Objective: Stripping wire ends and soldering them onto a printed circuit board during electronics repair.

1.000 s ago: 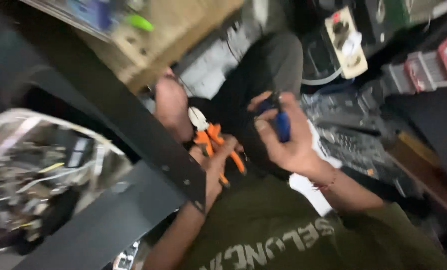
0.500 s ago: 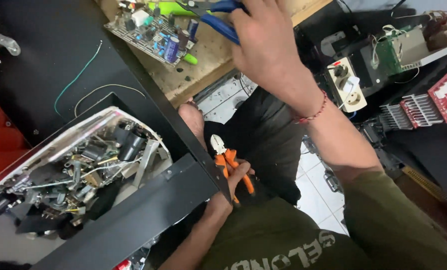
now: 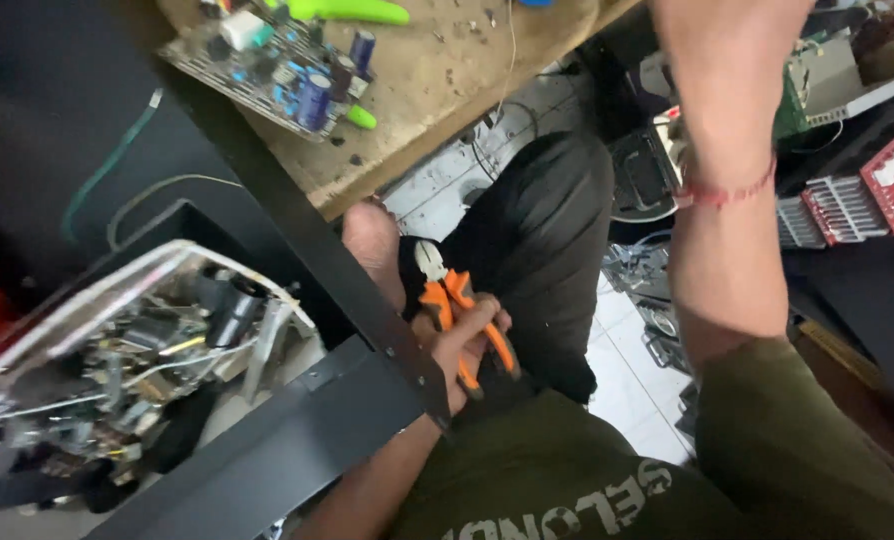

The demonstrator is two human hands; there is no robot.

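Observation:
My left hand [image 3: 470,347] is low in the middle of the view, closed around the orange handles of a pair of pliers [image 3: 449,298]. Their metal jaws point up towards my bare foot [image 3: 372,242] and the black bar. My right forearm [image 3: 732,260], with a red string around the wrist, reaches up past the top edge, so the hand itself is out of sight. My bent knee in black trousers [image 3: 552,215] lies between the two arms.
A black metal bar [image 3: 312,245] runs diagonally in front of me. Left of it is a clear tub [image 3: 37,325] of mixed electronic scrap. On the wooden bench [image 3: 447,90] above lie a circuit board [image 3: 287,70] and a green-handled tool [image 3: 352,12]. Red and white parts [image 3: 892,170] clutter the right.
My right hand, which held a blue-handled tool, has risen over the bench and out of the top of the view. The left hand has kept the pliers near my foot.

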